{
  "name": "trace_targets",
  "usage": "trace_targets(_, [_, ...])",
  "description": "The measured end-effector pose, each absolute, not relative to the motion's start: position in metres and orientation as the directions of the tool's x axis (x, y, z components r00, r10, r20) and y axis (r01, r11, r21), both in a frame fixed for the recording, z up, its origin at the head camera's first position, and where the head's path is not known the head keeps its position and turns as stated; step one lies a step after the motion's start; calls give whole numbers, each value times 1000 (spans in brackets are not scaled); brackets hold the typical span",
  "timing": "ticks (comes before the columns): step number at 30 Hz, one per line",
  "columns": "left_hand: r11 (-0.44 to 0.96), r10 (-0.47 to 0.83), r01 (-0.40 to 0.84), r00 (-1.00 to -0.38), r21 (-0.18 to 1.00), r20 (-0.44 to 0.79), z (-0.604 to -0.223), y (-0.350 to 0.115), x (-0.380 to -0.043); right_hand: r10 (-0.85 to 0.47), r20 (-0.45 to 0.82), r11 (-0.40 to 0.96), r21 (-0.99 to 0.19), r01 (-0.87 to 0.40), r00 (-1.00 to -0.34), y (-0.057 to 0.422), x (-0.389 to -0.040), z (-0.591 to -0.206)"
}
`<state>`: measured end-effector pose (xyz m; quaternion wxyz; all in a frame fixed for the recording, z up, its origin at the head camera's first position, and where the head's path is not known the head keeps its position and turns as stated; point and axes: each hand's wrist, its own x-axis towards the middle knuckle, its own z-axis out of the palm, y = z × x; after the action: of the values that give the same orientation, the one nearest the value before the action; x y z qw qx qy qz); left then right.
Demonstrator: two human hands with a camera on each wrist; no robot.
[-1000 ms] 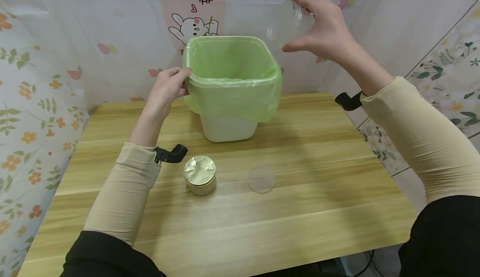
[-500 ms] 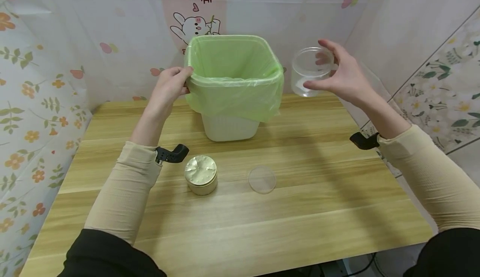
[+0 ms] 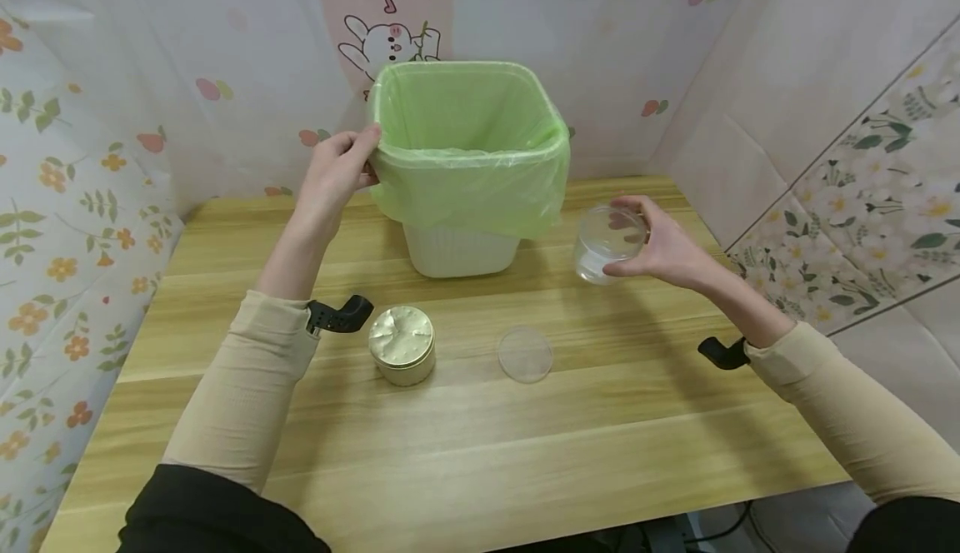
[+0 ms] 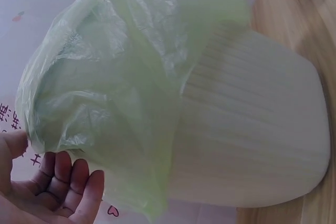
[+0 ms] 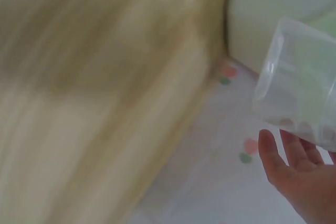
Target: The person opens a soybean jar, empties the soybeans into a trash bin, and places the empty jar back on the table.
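At the left corner of a white trash bin (image 3: 461, 255) lined with a thin green bag (image 3: 480, 195), my left hand (image 3: 335, 171) grips the rim. Thumb and curled fingers (image 4: 62, 179) bracket that rim in the left wrist view. Right of the bin, my right hand (image 3: 660, 245) holds a clear plastic jar (image 3: 600, 245) upright by its side, low over the table. The jar has no lid on it and looks empty. A clear round disc like a lid (image 3: 525, 355) lies flat on the table. Left of it stands a gold round tin (image 3: 402, 345) with a crinkled top.
The wooden table (image 3: 480, 461) has the bin near its back edge, against a white printed curtain (image 3: 562, 28). Floral sheeting (image 3: 885, 211) hangs or lies beyond the right edge. Dark cables (image 3: 731, 528) show below the front edge.
My right hand has come down from above the bin's right side with the jar, turning it from tilted to upright and lowering it toward the table. The left hand stays at the rim.
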<state>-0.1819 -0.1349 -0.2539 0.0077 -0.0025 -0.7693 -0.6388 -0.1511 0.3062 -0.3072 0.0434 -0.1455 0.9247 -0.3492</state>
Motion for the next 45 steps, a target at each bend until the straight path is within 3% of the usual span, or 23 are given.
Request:
trace_targets(14, [193,-64,65,-995,979,79,-287,-151,-151,-471,-73,662,-688,-298,-879,307,-128,-375])
trace_targets(26, [264,-15,62,-998,963,68,-318,-156,-118,-523,-54,611,-720,-330,-851,307,-121,-389])
trace_targets(36, [291,40,96,-995,952,88,-338,-155,-100,-446,12,790,-464,-400,-895,278,-115,-363])
trace_targets(41, [346,69,97,-995,933,78,-352,-155,-92,-495,71,794,-369,-483,-866,240,-108,-357])
trace_targets(45, [363,99,79,-994,928,46,-361,-156,-87,-550,68,756,-384,-531,-832,207,-102,-362])
